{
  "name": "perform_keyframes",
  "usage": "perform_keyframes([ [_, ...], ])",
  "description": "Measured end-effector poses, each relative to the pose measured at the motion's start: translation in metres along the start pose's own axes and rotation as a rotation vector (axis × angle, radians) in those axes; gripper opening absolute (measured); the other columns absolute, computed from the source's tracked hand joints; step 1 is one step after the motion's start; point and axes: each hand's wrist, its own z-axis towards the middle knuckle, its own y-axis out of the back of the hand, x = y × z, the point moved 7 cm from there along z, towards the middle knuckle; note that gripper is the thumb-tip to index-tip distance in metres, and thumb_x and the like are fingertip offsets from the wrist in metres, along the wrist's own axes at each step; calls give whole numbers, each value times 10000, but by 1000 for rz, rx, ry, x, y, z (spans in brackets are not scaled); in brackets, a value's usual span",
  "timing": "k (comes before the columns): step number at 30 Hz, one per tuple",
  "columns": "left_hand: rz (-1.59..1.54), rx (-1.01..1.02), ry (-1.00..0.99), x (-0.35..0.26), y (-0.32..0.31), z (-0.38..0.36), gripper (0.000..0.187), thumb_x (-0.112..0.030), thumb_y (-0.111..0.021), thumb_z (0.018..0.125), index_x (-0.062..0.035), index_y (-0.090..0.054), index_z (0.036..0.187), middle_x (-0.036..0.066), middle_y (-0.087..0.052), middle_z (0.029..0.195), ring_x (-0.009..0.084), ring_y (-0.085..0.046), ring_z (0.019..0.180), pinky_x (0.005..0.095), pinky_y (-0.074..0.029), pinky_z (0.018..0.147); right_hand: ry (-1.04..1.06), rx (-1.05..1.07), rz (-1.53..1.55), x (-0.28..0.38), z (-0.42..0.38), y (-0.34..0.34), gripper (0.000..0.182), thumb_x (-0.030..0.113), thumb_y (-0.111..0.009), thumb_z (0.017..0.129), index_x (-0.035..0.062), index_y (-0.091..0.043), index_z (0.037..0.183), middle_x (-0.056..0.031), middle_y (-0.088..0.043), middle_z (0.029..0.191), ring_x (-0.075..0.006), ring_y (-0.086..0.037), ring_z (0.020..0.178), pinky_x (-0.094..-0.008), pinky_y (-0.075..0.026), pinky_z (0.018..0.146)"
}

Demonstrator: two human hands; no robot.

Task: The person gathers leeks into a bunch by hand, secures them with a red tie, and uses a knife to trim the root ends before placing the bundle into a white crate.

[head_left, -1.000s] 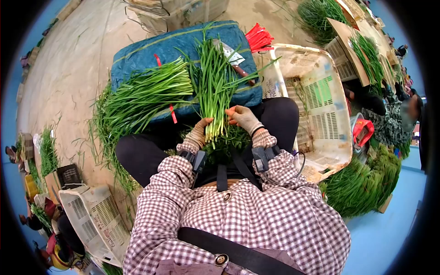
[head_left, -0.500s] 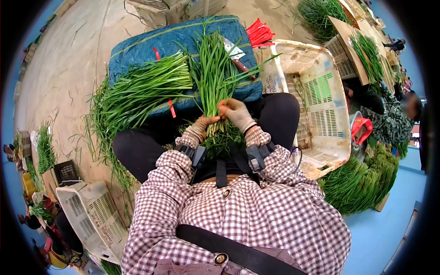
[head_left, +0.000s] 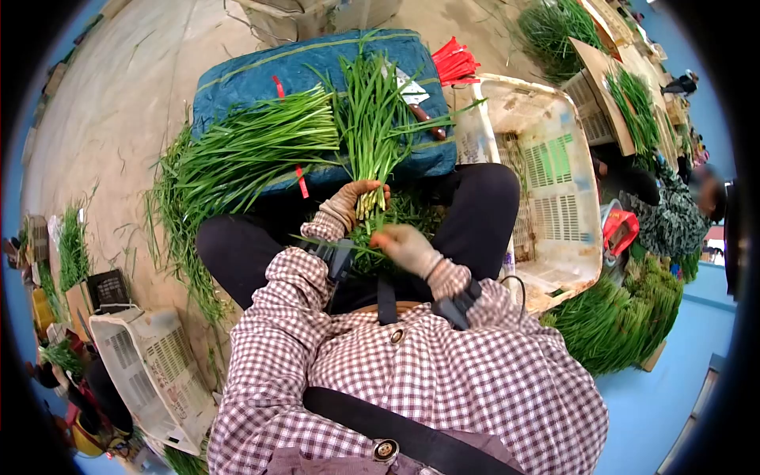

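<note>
My left hand [head_left: 347, 203], in a beige glove, grips the pale stem ends of a bunch of green chives [head_left: 376, 119] that stands upright over a blue sack [head_left: 237, 79]. My right hand [head_left: 402, 244], also gloved, is pulled back toward my body with a few thin green leaves pinched in its fingers. Loose chive trimmings [head_left: 408, 212] lie in my lap between my knees. A second chive bundle [head_left: 245, 154] lies flat on the sack to the left, beside red ties [head_left: 301, 184].
A knife [head_left: 419, 111] rests on the sack at the right, with a bundle of red bands [head_left: 455, 62] behind it. A white plastic crate [head_left: 546, 174] lies tipped at my right, another crate [head_left: 150, 372] at the lower left. Chive piles [head_left: 617, 317] and other seated people surround me.
My right hand has left the bunch's stem ends and drawn back toward my body, stripping off a few leaves. My left hand keeps its grip on the bunch.
</note>
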Motion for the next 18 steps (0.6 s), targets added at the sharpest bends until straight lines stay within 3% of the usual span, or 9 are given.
perform_keyframes([
  [1, -66, -33, 10, -1, 2, 1, 264, -126, -665, 785, 65, -582, 947, 128, -650, 844, 222, -642, 756, 340, -551, 729, 305, 4, -276, 42, -20, -5, 251, 310, -512, 904, 79, -596, 850, -49, -594, 673, -183, -548, 552, -324, -438, 518],
  [3, -94, -76, 9, -10, -1, -1, 248, -106, -661, 782, 71, -571, 931, 133, -643, 804, 228, -637, 722, 335, -555, 710, 489, 310, -361, 90, -52, -29, 246, 334, -505, 892, 108, -602, 874, -75, -618, 771, -228, -596, 635, -363, -465, 567],
  [5, -41, 17, 100, -16, -9, -1, 246, -96, -658, 781, 77, -571, 933, 135, -645, 795, 228, -641, 706, 329, -562, 680, 598, 315, -505, 122, -63, -18, 221, 326, -516, 888, 128, -606, 930, -59, -628, 825, -237, -604, 670, -367, -468, 579],
  [7, -12, -13, 71, -27, -16, -2, 234, -92, -665, 772, 65, -573, 919, 136, -648, 793, 230, -648, 692, 317, -568, 664, 710, 304, -646, 125, -61, -19, 215, 319, -527, 884, 149, -610, 986, -43, -638, 879, -245, -611, 705, -371, -470, 591],
  [9, -16, -18, 61, -37, -38, -7, 191, -86, -657, 780, 47, -563, 877, 134, -637, 798, 220, -642, 696, 311, -567, 660, 221, 547, -1014, 49, -33, -31, 296, 360, -543, 868, 159, -593, 1080, -45, -604, 1072, -257, -624, 815, -374, -491, 641],
  [11, 76, 127, 40, -47, -64, -8, 189, -74, -659, 778, 39, -530, 858, 120, -603, 812, 211, -623, 707, 318, -563, 660, 52, 490, -1428, -22, -17, -14, 390, 391, -582, 839, 146, -574, 1141, -62, -607, 1096, -257, -629, 885, -378, -513, 706],
  [12, 44, 80, 10, -50, -75, -12, 202, -69, -664, 773, 44, -530, 874, 123, -603, 813, 217, -623, 715, 319, -562, 670, -70, 446, -1287, 2, -7, 0, 499, 452, -597, 818, 152, -556, 1215, -73, -583, 1176, -259, -608, 978, -391, -504, 774],
  [16, 76, 102, -7, -50, -83, -13, 271, -99, -677, 769, 73, -562, 944, 132, -628, 815, 225, -636, 726, 327, -558, 699, -190, 594, -1026, 33, 8, 15, 478, 457, -584, 817, 130, -600, 1164, -81, -615, 1124, -263, -601, 989, -393, -488, 817],
  [18, 157, 131, -17, -44, -79, -7, 242, -128, -671, 777, 61, -591, 906, 124, -653, 808, 212, -647, 711, 325, -554, 698, -51, 648, -907, 42, 4, -1, 398, 402, -516, 860, 114, -614, 1117, -103, -636, 1055, -277, -601, 977, -394, -480, 822],
])
